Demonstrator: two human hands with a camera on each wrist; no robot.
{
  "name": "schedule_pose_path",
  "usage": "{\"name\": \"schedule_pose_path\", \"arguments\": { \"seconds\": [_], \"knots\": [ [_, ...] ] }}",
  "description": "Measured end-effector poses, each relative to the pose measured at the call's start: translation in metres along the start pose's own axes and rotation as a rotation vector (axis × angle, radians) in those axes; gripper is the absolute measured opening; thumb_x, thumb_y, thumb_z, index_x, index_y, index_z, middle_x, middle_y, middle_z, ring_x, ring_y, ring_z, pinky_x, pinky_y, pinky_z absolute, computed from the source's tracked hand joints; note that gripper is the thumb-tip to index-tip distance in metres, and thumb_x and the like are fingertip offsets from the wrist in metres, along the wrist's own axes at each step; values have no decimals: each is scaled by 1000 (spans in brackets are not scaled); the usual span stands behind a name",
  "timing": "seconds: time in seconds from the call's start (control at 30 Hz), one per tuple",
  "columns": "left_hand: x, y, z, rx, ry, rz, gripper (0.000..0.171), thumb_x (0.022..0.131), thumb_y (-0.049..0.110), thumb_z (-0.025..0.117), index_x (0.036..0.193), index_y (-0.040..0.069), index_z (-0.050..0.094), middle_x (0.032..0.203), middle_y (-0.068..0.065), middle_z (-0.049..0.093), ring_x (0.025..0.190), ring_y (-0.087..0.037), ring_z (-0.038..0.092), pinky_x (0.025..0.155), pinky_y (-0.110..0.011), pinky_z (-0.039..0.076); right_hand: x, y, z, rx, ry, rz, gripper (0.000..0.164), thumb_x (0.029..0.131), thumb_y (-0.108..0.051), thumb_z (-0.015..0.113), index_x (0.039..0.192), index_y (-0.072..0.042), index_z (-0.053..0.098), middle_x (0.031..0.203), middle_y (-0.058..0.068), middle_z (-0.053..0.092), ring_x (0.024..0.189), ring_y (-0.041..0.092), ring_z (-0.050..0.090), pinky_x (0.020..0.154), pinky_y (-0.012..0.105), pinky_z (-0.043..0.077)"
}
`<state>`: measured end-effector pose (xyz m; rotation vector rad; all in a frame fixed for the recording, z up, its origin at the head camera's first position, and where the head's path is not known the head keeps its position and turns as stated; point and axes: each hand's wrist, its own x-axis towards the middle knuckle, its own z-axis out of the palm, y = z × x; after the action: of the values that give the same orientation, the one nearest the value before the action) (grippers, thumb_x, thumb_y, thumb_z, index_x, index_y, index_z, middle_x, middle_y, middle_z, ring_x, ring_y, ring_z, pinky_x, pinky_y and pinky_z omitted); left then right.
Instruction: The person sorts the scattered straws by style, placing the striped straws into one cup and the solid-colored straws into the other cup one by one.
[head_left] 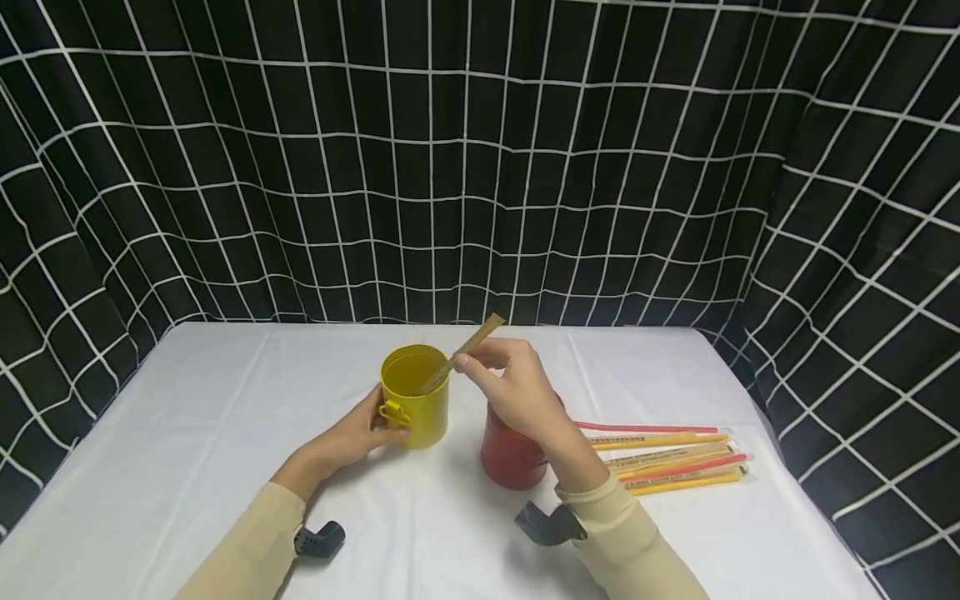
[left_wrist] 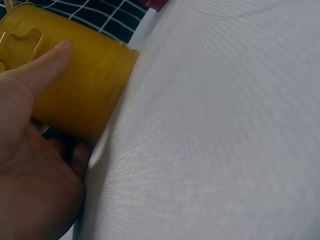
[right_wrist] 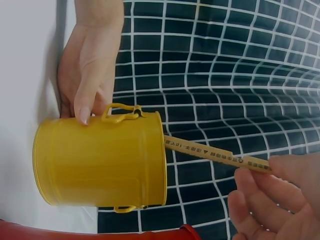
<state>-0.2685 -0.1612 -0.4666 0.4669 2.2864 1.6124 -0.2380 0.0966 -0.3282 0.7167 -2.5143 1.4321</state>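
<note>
A yellow metal bucket (head_left: 427,417) with small wire handles stands upright on the white table. My left hand (head_left: 348,437) holds its left side, the thumb lying along the wall near one handle, as the left wrist view shows; the far fingers are partly hidden behind it. My right hand (head_left: 517,387) pinches a brown paper-wrapped straw (right_wrist: 202,150) with printed lettering near its upper end. The straw slants down, its lower end inside the bucket's mouth. Under the right hand stands a red bucket (head_left: 513,454), its top mostly hidden by the hand and wrist.
Several red, yellow and brown-wrapped straws (head_left: 675,458) lie in a loose pile on the table (head_left: 405,533), to the right of the red bucket. A black curtain (head_left: 465,167) with a white grid rises behind the table and along both sides.
</note>
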Motion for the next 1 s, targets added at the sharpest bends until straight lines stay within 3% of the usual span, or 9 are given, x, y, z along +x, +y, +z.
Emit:
{"name": "schedule_pose_path", "arguments": {
  "seconds": [0.3,0.47,0.73,0.83,1.0],
  "knots": [
    [0,4,-7,-1,0,9,90,93,22,73,161,18,14,167,-11,26,155,-36,25,129,-59,15,2,0,-12,-144,-17,9,33,97,-24,63,126,-10,70,114,8,76,109,24,67,97,47,52],
    [-3,3,-5,-10,-24,17,93,94,22,71,163,15,9,169,-14,18,156,-39,18,128,-60,12,-4,7,-34,-128,-20,48,37,98,-24,63,132,-10,67,118,10,74,114,25,65,94,44,52],
    [-1,0,-4,-46,-36,2,94,92,22,73,163,16,11,169,-12,19,156,-37,19,129,-59,11,-18,27,-75,-108,-11,36,34,101,-22,60,130,-5,67,127,15,71,118,28,65,94,39,53],
    [-1,1,-4,-46,-33,3,94,92,21,73,163,17,11,170,-12,19,157,-37,17,129,-59,11,-23,39,-89,-118,-3,44,33,102,-22,59,130,-7,67,129,13,70,116,19,65,95,33,52],
    [0,-1,-5,-35,-31,9,94,92,22,73,163,18,11,170,-12,19,156,-37,19,129,-59,12,-32,60,-107,-123,-13,53,33,102,-20,59,131,-5,66,131,15,69,109,-9,59,94,22,52]
  ]
}}
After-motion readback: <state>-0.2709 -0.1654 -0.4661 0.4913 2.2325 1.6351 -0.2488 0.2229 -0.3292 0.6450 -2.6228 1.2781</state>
